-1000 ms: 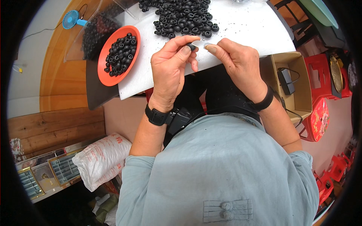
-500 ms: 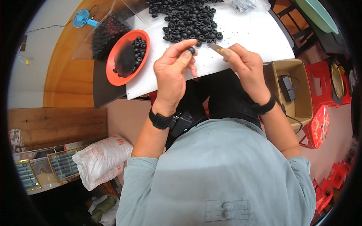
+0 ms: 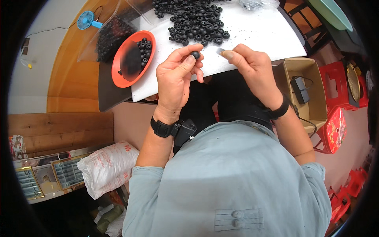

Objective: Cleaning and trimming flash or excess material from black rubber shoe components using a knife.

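Note:
My left hand (image 3: 173, 77) pinches a small round black bead-like part (image 3: 195, 55) between thumb and fingers, a little above the near edge of a white board (image 3: 258, 33). To its right, my closed right hand (image 3: 256, 71) grips a short knife with a pale blade (image 3: 219, 50). The blade points toward the bead-like part and stands apart from it; most of the handle is hidden in my fist. Beyond both hands lies a heap of similar black parts (image 3: 199, 23), many showing a hole. More of them fill an orange-red bowl (image 3: 127, 83) at the left, partly behind a dark blur.
A clear bin (image 3: 112, 39) of small black pieces stands behind the bowl, near a blue fan (image 3: 85, 19). At the right are a cardboard box (image 3: 316, 112) holding a black adapter (image 3: 301, 91) and a red stool (image 3: 334, 130). Clear plastic wrap (image 3: 258, 4) lies at the back.
Both hands have shifted slightly left and toward me. The black part shows more fully in my left fingers, and the gap between it and the blade remains.

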`<state>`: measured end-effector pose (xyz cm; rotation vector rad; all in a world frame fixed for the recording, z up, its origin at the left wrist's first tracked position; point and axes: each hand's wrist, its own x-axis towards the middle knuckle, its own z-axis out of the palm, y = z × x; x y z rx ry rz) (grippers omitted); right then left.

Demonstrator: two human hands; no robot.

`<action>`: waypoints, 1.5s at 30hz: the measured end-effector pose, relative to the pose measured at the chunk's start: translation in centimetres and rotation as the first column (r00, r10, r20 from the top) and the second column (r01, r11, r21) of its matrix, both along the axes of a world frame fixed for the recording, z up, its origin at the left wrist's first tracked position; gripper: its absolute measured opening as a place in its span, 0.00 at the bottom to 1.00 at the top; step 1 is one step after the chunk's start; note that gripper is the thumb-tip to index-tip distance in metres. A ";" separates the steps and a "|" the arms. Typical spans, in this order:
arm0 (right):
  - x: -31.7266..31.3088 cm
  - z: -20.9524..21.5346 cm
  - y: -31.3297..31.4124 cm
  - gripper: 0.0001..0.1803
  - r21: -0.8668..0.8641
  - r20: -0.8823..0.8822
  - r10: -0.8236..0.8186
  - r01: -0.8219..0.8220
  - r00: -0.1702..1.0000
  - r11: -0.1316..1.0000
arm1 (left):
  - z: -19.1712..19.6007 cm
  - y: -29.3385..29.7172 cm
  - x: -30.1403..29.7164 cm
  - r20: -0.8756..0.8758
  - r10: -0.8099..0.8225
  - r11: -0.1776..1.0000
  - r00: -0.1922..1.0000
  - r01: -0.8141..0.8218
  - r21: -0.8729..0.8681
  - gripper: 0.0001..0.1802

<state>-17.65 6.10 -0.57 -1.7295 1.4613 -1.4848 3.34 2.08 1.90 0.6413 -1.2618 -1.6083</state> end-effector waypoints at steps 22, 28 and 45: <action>0.4 0.3 0.4 0.18 -0.192 -0.284 -0.015 -0.041 0.959 0.981 | 1.3 -0.6 1.0 0.087 0.188 0.979 0.978 -0.179 -0.094 0.13; -2.5 1.4 0.2 0.14 0.002 -0.041 -0.043 0.043 0.998 0.999 | 5.8 -4.4 8.5 0.434 0.776 0.585 0.458 -0.262 -0.768 0.13; -3.2 0.2 -0.4 0.16 0.038 0.067 -0.043 0.041 0.997 0.998 | 0.0 -6.1 0.0 0.473 0.805 0.390 0.357 0.281 -0.877 0.09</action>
